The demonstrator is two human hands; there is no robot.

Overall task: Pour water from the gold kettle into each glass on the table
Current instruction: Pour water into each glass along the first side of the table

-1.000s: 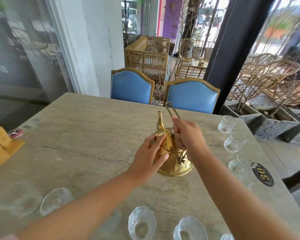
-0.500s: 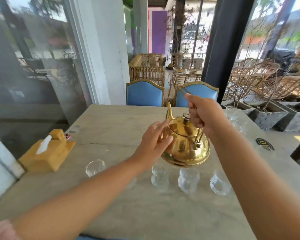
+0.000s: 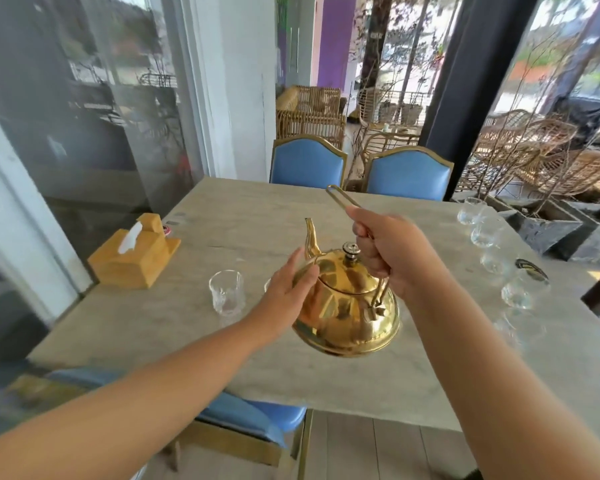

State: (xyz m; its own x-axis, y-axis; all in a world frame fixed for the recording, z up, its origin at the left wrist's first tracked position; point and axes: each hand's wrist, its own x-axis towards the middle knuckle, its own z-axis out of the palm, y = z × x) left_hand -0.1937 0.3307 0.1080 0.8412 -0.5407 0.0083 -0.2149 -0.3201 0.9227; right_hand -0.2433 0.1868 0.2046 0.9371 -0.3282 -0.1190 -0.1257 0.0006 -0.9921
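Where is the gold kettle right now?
In the middle of the head view, the gold kettle hangs above the table, right hand gripping its handle, left hand touching its side.

Kettle polished gold metal, mirror-glossy. Glasses clear, patterned. Table matt veined stone. Tissue box smooth wood. Chairs blue leather-like padding.

One gold kettle shows, and two hands: the left hand and the right hand. Near the left edge of the one table one glass stands in full sight, and a sliver of a second shows behind the left hand. Along the right edge four glasses are plain, and a possible fifth is too blurred to count. There is one tissue box, and three blue chairs.
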